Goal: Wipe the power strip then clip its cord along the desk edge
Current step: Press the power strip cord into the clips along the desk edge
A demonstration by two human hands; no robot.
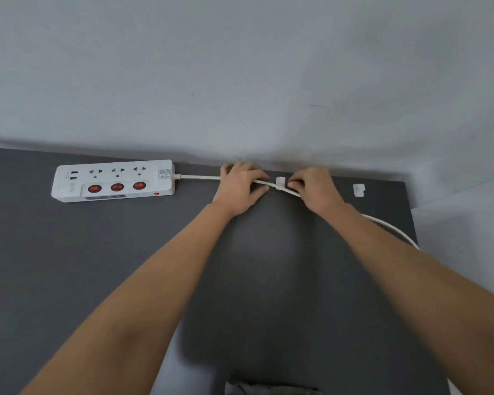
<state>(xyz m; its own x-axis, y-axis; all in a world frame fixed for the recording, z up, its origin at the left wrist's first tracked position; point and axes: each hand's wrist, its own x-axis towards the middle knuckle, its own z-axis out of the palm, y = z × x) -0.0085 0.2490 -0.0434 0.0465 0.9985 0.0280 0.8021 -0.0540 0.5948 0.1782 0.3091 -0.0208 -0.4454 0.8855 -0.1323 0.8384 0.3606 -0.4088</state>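
A white power strip [113, 180] with three red switches lies at the far left of the dark desk, close to the wall. Its white cord [198, 177] runs right along the back edge. My left hand [241, 186] pinches the cord just left of a small white clip [280, 182]. My right hand [315, 189] grips the cord right at the clip's other side. Past my right forearm the cord [394, 229] curves off the desk's right edge. A second white clip [358, 190] sits further right by the back edge.
The dark grey desk [97, 266] ends at a grey wall [240, 81] behind and at a right edge near the second clip. A grey cloth [268, 389] lies at the near edge, bottom centre.
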